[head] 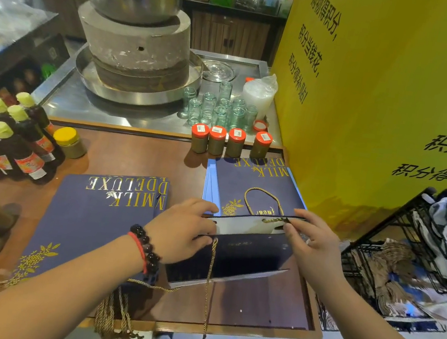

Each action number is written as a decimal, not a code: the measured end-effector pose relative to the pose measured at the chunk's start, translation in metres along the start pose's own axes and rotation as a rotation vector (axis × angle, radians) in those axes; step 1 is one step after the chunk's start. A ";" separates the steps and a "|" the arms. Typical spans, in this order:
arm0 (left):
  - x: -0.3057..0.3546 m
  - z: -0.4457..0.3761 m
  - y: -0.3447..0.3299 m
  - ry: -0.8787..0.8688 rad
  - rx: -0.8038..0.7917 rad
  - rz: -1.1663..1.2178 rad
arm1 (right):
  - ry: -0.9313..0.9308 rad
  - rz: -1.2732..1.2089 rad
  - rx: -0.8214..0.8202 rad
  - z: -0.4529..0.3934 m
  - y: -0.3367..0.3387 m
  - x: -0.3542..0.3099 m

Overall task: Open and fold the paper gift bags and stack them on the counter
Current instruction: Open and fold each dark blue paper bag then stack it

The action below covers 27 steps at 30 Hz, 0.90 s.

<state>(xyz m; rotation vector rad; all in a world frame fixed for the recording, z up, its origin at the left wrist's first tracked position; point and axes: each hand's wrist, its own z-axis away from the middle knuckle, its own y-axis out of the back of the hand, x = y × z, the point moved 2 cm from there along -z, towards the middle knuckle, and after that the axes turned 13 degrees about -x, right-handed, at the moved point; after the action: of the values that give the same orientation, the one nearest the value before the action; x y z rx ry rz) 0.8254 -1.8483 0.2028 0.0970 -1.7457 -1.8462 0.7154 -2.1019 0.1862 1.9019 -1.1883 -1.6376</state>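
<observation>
Gold letters reading "MILK DELUXE" are showing on both navy bag stacks (103, 210) (254, 184); the yellow board (367, 103) is displaying "购物得积分, 积分当钱花, 积分得补贴".

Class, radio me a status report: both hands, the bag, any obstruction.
Left hand and right hand both gripping the open bag at its mouth. Flat bags stacked behind and left. Nothing in the way.

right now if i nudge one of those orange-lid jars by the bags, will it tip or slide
The orange-lid jars look tall and narrow, so a high push probably tips one. They stand close together in a row, so one could knock its neighbours. The wooden counter looks smooth, so a low nudge likely slides it.
</observation>
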 end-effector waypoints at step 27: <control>-0.001 -0.008 -0.001 0.127 -0.070 0.086 | -0.943 -0.384 -0.635 0.134 -0.098 0.046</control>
<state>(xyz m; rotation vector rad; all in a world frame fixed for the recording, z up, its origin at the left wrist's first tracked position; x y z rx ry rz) 0.8293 -1.8555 0.2005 0.1072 -1.5735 -1.7966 0.6238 -2.0483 0.0504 0.9701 -0.4022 -2.8346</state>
